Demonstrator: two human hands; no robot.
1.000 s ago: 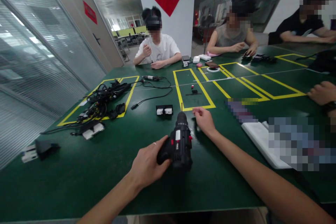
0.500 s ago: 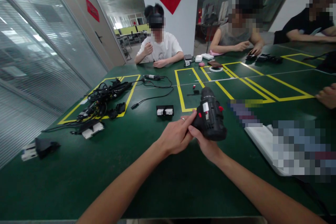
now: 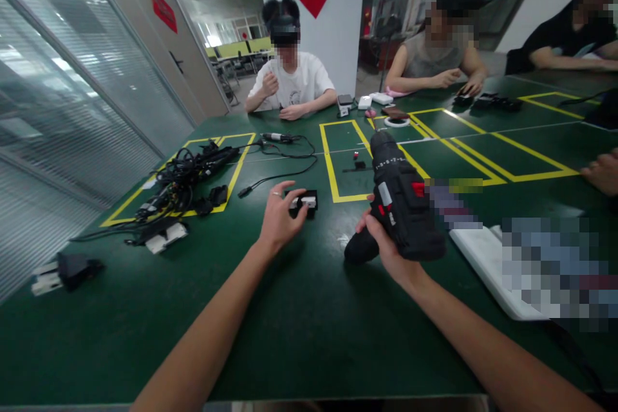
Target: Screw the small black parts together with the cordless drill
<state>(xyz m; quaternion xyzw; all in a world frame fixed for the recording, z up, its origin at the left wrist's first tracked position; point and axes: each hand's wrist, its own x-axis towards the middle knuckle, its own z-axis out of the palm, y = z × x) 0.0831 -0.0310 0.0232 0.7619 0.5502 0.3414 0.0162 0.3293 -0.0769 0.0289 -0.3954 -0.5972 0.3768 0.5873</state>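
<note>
At the far left of the green table (image 3: pixel 299 322) a small black adapter (image 3: pixel 72 268) lies alone, and beyond it a tangle of black cables (image 3: pixel 186 181) sprawls across a yellow-taped corner. Further right, the person's left hand (image 3: pixel 280 219) is stretched out over the table with its fingers spread and loosely curled, clasping nothing; its fingertips sit at the near edge of a small black block with white inserts (image 3: pixel 303 201), and it cannot be told whether they touch it. The block lies flat just left of the yellow-taped box (image 3: pixel 328 167). To the right, the right hand (image 3: pixel 386 251) is wrapped tight around the grip of a black cordless drill (image 3: pixel 403 206), held above the table with its chuck pointing up and away and its butt low by the surface. A white board (image 3: pixel 483 257) lies just beyond the drill. The step in hand appears to be fetching the block while the drill is kept ready. Taking it would call for the left fingers to drop either side of the block and pinch its narrow sides, with the drill held steady and clear of that hand.
</note>
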